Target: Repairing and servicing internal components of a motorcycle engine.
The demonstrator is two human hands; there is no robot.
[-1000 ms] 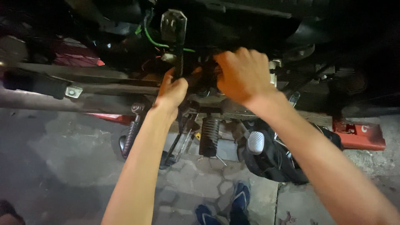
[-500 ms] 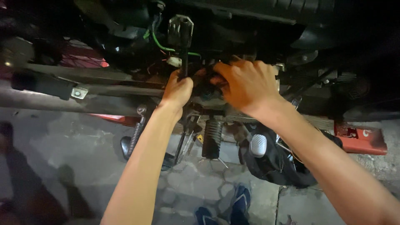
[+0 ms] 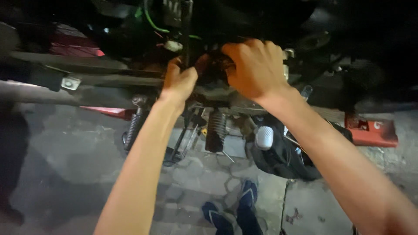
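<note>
1. The left hand [image 3: 179, 82] is clenched around a dark upright metal bar [image 3: 187, 41], whose long axis runs vertically
2. The right hand [image 3: 254, 67], just beside it, cups a dim engine part; whether it grips, I cannot tell

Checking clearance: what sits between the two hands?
Head view: a dark upright bracket and shadowed parts lie between left hand and right hand.

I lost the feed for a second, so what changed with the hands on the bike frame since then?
Little changed. The right hand slid slightly left, closer to the left hand, which stays gripped around the black upright bar. The green cable and the coil spring did not move.
</note>
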